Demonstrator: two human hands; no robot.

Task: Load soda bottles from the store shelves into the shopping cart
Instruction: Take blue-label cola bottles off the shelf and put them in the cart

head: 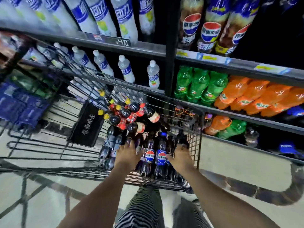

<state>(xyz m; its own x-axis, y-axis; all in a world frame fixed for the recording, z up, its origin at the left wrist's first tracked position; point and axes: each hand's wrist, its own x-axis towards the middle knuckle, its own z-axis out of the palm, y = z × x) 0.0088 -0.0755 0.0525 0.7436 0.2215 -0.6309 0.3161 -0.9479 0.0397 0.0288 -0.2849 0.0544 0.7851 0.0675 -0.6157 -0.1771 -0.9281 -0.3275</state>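
Striped trousers [141, 209] stand on a pale, smooth tiled floor [230, 158]. Both bare arms reach down into the black wire cart [199, 129], whose mesh walls form a grid.

The left hand [127, 153] lies on dark cola bottles [161, 158], its fingers [131, 144] spread and fairly straight across their tops. The right hand [180, 156] is at the cart's right wall, and its fingers [181, 146] dip among the bottles. Blur hides whether they grip one.

The glossy, blue-labelled bottles stand packed in the near end of the cart. Beyond them is a heap of red-labelled bottles with yellow caps [125, 116].

Dark metal shelves [230, 63] run behind the cart. They hold green packs [199, 86], orange packs [256, 96] and clear white-capped bottles [153, 74].
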